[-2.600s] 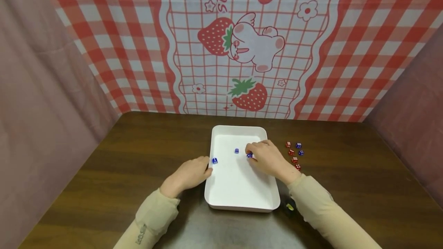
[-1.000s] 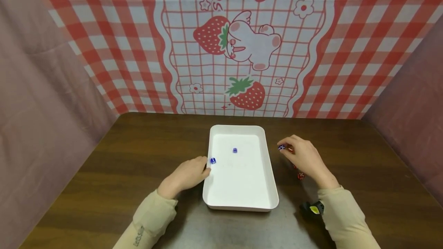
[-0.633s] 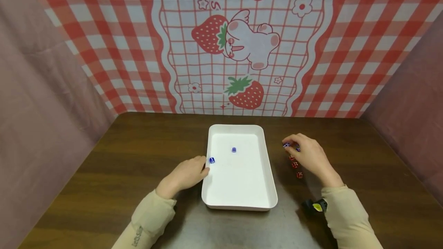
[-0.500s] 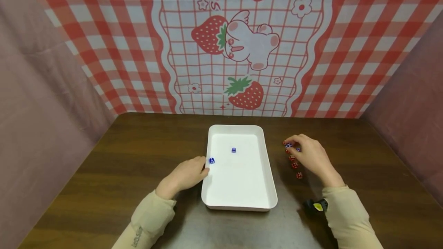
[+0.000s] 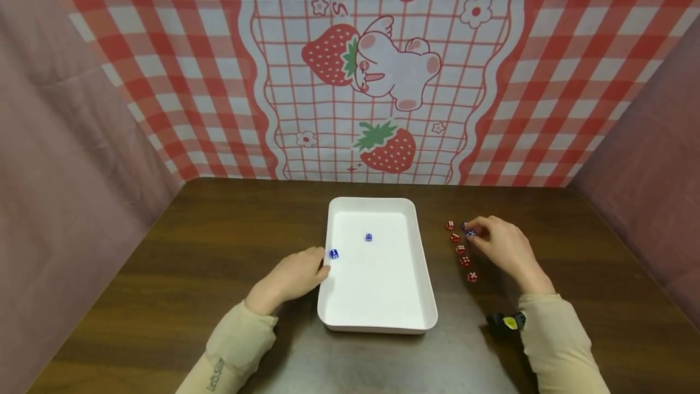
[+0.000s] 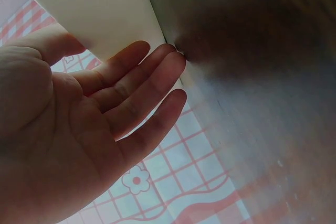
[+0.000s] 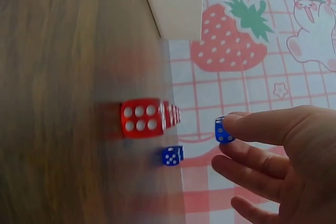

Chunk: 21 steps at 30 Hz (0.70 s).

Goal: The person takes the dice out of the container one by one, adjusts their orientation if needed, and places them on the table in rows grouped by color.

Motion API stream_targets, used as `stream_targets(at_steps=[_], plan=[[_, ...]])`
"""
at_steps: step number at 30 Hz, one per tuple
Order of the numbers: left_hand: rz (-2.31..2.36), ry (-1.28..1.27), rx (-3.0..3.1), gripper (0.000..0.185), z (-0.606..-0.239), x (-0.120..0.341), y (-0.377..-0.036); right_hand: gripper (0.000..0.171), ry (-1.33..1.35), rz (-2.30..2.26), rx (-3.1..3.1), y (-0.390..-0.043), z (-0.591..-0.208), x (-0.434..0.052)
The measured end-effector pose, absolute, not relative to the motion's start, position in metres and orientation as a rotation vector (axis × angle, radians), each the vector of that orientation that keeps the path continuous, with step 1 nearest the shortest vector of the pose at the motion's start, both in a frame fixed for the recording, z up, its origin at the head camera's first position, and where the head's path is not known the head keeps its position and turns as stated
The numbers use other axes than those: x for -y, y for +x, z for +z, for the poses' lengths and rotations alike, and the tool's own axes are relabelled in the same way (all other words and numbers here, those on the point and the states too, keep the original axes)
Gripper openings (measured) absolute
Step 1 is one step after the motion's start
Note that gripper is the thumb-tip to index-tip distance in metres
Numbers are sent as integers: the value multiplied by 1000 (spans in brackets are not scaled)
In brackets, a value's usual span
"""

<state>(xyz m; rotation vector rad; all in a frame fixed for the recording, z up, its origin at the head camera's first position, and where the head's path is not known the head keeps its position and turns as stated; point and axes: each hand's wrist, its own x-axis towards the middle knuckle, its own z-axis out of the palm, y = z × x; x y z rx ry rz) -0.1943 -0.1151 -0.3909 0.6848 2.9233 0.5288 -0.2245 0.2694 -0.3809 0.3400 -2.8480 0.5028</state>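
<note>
My right hand (image 5: 507, 250) pinches a blue die (image 7: 224, 129) between thumb and fingertip, raised above the table in the right wrist view. Close by on the table are blue dice (image 7: 171, 156), one partly behind another. Left of that hand, several red dice (image 5: 460, 249) form a slightly bent row. A white rectangular tray (image 5: 377, 328) stands in the middle, with one blue die (image 5: 369, 237) toward its far end and another blue die (image 5: 334, 254) by its left wall. My left hand (image 5: 292, 275) rests against the tray's left side, its fingers loosely extended in the left wrist view.
The dark wooden table (image 5: 219, 248) bears everything. A strawberry-patterned cloth (image 5: 372, 78) hangs behind its far edge, and pink curtains (image 5: 65, 138) flank both sides. A black strap with a yellow-green patch (image 5: 510, 322) sits at the right wrist.
My right hand has taken a blue die out of the tray and carried it right, past the red dice to the blue ones. The left hand has stayed at the tray's side.
</note>
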Motion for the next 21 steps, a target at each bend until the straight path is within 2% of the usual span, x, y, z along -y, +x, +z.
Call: stream_targets(at_steps=[21], plan=[[519, 684, -2921, 17, -392, 116, -196, 15, 284, 486, 3102, -230, -396, -282]])
